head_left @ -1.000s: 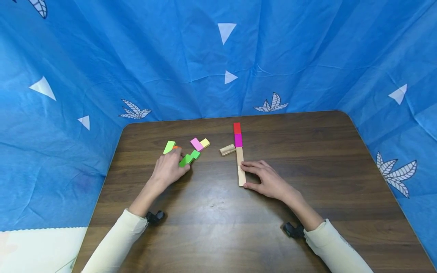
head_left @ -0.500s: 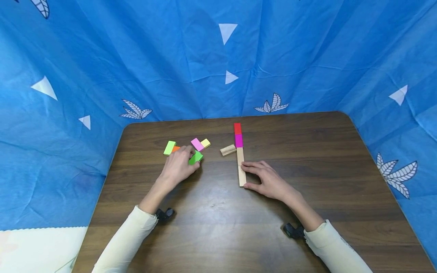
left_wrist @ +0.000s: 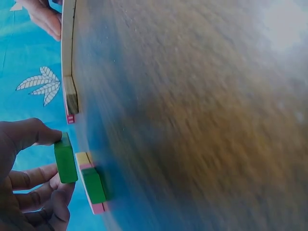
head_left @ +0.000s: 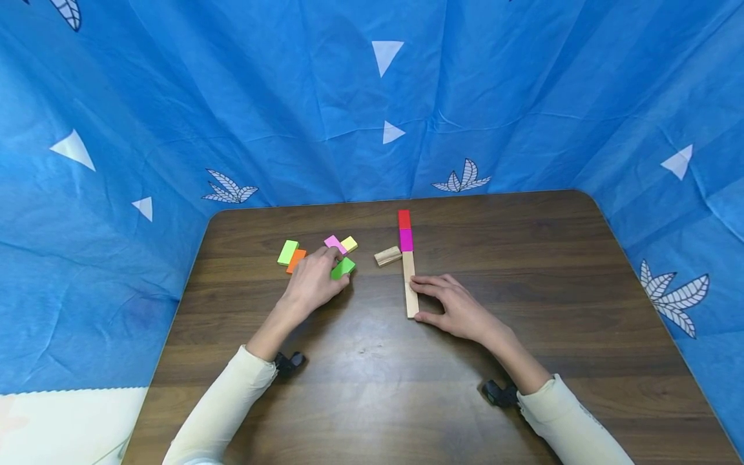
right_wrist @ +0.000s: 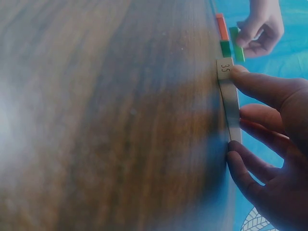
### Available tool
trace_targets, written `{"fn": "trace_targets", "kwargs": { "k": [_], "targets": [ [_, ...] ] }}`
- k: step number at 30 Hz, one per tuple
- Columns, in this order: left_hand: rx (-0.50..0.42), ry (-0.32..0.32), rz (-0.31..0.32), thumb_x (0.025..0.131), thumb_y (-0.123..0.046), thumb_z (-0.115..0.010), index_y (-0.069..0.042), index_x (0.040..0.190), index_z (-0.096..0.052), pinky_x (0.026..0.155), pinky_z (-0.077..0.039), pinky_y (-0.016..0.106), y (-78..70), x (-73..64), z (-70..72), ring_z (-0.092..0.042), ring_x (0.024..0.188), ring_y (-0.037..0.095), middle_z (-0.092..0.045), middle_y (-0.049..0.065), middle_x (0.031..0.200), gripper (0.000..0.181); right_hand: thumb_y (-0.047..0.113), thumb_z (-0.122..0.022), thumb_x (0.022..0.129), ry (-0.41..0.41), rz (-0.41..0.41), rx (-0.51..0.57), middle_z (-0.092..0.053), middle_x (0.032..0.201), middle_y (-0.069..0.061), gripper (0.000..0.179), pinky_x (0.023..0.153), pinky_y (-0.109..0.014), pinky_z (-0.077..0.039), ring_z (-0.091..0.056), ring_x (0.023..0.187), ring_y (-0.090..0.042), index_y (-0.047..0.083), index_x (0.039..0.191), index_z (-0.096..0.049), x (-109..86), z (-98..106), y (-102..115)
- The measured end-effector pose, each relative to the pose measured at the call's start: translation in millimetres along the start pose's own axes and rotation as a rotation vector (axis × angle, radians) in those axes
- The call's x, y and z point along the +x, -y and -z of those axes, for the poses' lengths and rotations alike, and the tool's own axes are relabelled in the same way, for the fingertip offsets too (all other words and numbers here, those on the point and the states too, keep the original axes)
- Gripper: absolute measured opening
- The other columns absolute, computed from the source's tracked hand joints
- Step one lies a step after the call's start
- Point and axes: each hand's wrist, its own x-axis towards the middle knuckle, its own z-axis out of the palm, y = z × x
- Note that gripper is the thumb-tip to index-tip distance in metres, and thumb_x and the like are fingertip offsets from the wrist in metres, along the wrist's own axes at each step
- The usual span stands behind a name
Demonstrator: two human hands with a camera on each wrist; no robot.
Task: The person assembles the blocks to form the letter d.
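My left hand [head_left: 312,284] pinches a green block [head_left: 343,268] between thumb and fingers, a little above the table. In the left wrist view, another green block [left_wrist: 94,186] lies on the table beyond it, with pink and yellow blocks by it. My right hand [head_left: 456,307] holds the nearest plain wooden block [head_left: 411,301], thumb at its near end and fingers along its right side. That block ends a straight row with another plain block [head_left: 409,265], a magenta block [head_left: 405,239] and a red block [head_left: 403,219]. The number 35 shows on its end in the right wrist view.
A loose wooden block [head_left: 387,256] lies slanted left of the row. Farther left lie an orange block [head_left: 296,261], a lime block [head_left: 287,252], a pink block [head_left: 334,243] and a yellow block [head_left: 349,243]. Blue cloth [head_left: 325,97] hangs behind the brown table [head_left: 372,387].
My left hand has moved right with the green block, from near the orange block toward the row, uncovering the orange block. The right hand and the row have stayed put.
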Motion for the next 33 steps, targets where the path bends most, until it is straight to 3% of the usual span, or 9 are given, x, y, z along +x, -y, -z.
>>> {"fn": "trace_targets", "kwargs": {
  "k": [12, 23, 33],
  "targets": [
    [0.007, 0.032, -0.003, 0.088, -0.026, -0.082, -0.010, 0.110, -0.069, 0.067, -0.052, 0.039, -8.5, 3.8, -10.3, -0.060, 0.074, 0.024, -0.064, 0.004, 0.092, 0.030, 0.041, -0.083, 0.095, 0.010, -0.008, -0.001, -0.055, 0.164, 0.000, 0.069, 0.114, -0.053, -0.049, -0.055, 0.138, -0.026, 0.014, 0.155, -0.060, -0.1, -1, -2],
    [0.010, 0.048, -0.014, 0.088, -0.027, -0.082, -0.011, 0.108, -0.068, 0.060, -0.046, 0.036, -14.3, 6.8, -18.0, -0.058, 0.071, 0.024, -0.061, 0.003, 0.090, 0.030, 0.041, -0.083, 0.095, 0.009, -0.005, 0.000, -0.055, 0.164, -0.001, 0.069, 0.113, -0.053, -0.050, -0.056, 0.137, -0.027, 0.013, 0.155, -0.060, -0.5, -1, 0],
    [0.025, 0.047, -0.034, 0.088, -0.028, -0.082, -0.008, 0.113, -0.070, 0.062, -0.051, 0.040, -17.9, 10.9, -21.0, -0.060, 0.072, 0.024, -0.065, 0.005, 0.095, 0.034, 0.039, -0.082, 0.096, 0.011, -0.007, 0.002, -0.054, 0.165, -0.001, 0.068, 0.113, -0.054, -0.050, -0.055, 0.138, -0.027, 0.013, 0.155, -0.059, -0.3, 1, 1]
  ]
}}
